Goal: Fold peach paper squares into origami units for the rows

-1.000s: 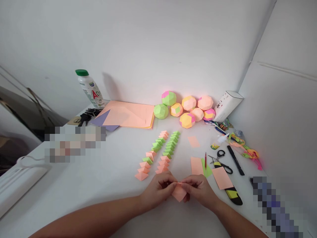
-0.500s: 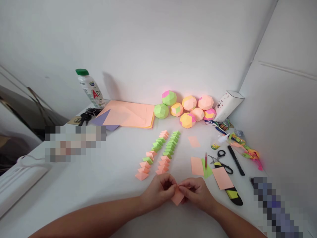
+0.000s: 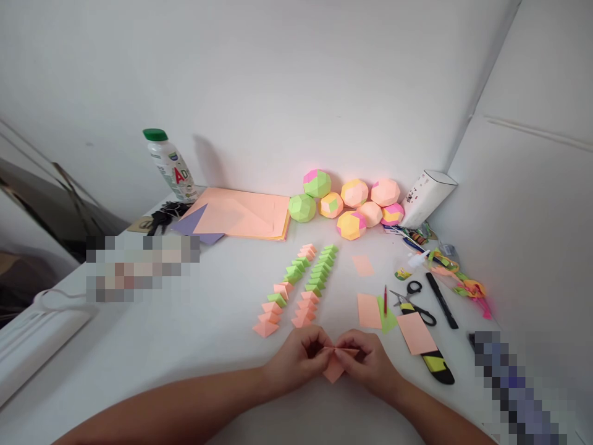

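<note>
Between my hands is a small peach piece of folded paper (image 3: 333,371), one corner pointing down toward me. My left hand (image 3: 301,353) pinches its left side with thumb and fingers. On the other side my right hand (image 3: 365,358) pinches it too, the thumb lying near the middle of the top edge. Just beyond are two rows of folded paper units, a left row (image 3: 283,289) mixing peach and green and a right row (image 3: 319,278) green at the far end and peach at the near end. My fingers partly hide the piece's upper folds.
Peach paper sheets (image 3: 369,311) lie right of the rows, with scissors (image 3: 414,286), a yellow-black cutter (image 3: 438,368), a black pen (image 3: 441,300) and a glue bottle (image 3: 407,267). Several paper balls (image 3: 351,225) rest by the wall. Large peach sheets (image 3: 241,213) and a white bottle (image 3: 171,167) stand far left.
The fold at the top of the peach paper has opened out a little, showing a flap to the right. Both hands have barely shifted and keep their pinch.
</note>
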### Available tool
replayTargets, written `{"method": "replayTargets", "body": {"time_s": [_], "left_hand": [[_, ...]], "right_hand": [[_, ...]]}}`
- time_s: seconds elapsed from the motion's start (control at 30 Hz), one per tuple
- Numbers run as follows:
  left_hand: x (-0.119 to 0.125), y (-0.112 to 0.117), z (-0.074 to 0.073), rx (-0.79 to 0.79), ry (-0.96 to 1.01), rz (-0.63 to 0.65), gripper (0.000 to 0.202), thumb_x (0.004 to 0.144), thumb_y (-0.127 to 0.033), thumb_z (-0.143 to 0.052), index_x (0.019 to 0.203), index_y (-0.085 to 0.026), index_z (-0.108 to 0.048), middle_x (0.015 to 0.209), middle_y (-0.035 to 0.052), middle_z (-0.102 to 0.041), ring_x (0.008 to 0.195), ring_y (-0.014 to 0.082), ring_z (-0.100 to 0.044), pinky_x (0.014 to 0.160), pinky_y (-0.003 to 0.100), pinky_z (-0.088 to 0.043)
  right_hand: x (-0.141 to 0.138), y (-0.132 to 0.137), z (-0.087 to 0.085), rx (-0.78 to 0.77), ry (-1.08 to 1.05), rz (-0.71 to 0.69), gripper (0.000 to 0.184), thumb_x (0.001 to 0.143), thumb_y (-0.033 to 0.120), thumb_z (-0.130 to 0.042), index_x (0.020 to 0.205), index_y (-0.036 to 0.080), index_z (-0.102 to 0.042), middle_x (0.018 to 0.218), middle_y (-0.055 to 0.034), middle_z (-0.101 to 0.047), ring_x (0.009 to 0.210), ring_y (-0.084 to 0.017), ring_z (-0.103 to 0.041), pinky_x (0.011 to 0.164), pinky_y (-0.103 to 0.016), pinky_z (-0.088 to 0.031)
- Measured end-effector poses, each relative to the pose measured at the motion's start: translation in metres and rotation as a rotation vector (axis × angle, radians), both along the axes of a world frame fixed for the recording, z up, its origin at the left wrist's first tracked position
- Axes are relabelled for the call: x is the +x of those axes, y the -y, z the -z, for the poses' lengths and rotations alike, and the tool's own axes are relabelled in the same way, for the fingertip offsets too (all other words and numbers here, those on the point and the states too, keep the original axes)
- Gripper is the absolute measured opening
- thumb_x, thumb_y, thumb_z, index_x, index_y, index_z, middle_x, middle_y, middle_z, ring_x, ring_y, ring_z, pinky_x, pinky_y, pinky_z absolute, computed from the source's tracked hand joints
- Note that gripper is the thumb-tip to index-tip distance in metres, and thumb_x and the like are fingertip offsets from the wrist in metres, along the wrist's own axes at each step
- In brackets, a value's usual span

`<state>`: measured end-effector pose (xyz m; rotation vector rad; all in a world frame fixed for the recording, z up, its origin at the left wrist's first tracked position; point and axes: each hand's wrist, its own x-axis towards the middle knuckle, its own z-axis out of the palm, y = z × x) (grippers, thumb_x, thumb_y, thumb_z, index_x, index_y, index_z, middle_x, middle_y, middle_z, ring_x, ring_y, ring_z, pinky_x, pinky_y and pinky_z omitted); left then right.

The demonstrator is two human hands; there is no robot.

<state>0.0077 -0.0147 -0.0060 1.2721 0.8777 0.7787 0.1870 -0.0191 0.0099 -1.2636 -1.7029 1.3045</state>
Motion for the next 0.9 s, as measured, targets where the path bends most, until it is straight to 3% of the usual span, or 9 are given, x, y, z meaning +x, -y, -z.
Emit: {"method": "replayTargets", "body": {"time_s": [0.13,0.37,0.57,0.67,0.77,0.9], "left_hand": [[0.0,0.001,0.005,0.032,-0.03,0.019,0.014,0.072,-0.022,-0.061,0.063,-0.016,-0.052,0.057,-0.0004,-0.058,0.052,0.0102,-0.048,0.049,0.021,-0.036],[-0.003,-0.003,-0.005,-0.025,0.027,-0.035,0.016,0.069,-0.02,-0.059,0.059,-0.017,-0.047,0.056,-0.0041,-0.048,0.051,0.0079,-0.039,0.049,0.021,-0.03],[-0.005,-0.008,-0.007,-0.13,0.128,-0.09,0.02,0.071,-0.025,-0.06,0.062,-0.018,-0.044,0.055,-0.0069,-0.041,0.049,0.0068,-0.033,0.047,0.02,-0.026],[-0.005,-0.007,-0.005,-0.129,0.126,-0.065,0.02,0.073,-0.027,-0.061,0.064,-0.017,-0.046,0.057,-0.0066,-0.043,0.049,0.0067,-0.035,0.047,0.02,-0.027],[-0.005,-0.006,-0.005,-0.127,0.115,-0.074,0.021,0.074,-0.029,-0.061,0.064,-0.017,-0.046,0.056,-0.0067,-0.043,0.048,0.0062,-0.036,0.046,0.019,-0.027],[-0.005,-0.006,-0.004,-0.179,0.116,-0.129,0.028,0.078,-0.036,-0.059,0.063,-0.018,-0.043,0.048,-0.0082,-0.043,0.039,0.005,-0.037,0.04,0.018,-0.026]], "right_hand": [[-0.003,0.003,0.0,0.092,0.103,-0.002,0.009,0.071,0.02,-0.057,0.064,0.016,-0.061,0.059,-0.0011,-0.061,0.055,-0.012,-0.054,0.051,-0.022,-0.044],[0.005,-0.004,-0.007,-0.052,0.014,0.037,0.009,0.067,0.018,-0.056,0.061,0.018,-0.05,0.053,0.0032,-0.051,0.046,-0.01,-0.049,0.044,-0.021,-0.039],[0.011,-0.009,-0.016,-0.097,-0.149,0.106,0.016,0.079,0.03,-0.055,0.071,0.018,-0.049,0.059,0.0019,-0.055,0.05,-0.011,-0.054,0.049,-0.023,-0.044],[0.009,-0.006,-0.011,-0.144,-0.153,0.03,0.022,0.081,0.038,-0.059,0.079,0.017,-0.052,0.059,0.0024,-0.055,0.05,-0.012,-0.057,0.05,-0.024,-0.046],[0.007,-0.003,-0.007,-0.164,-0.134,-0.031,0.029,0.082,0.042,-0.059,0.073,0.015,-0.054,0.058,0.0006,-0.058,0.049,-0.011,-0.057,0.05,-0.024,-0.047],[0.009,-0.003,-0.008,-0.192,-0.159,0.018,0.032,0.081,0.045,-0.061,0.07,0.015,-0.054,0.056,-0.0001,-0.06,0.046,-0.011,-0.057,0.048,-0.023,-0.048]]}}
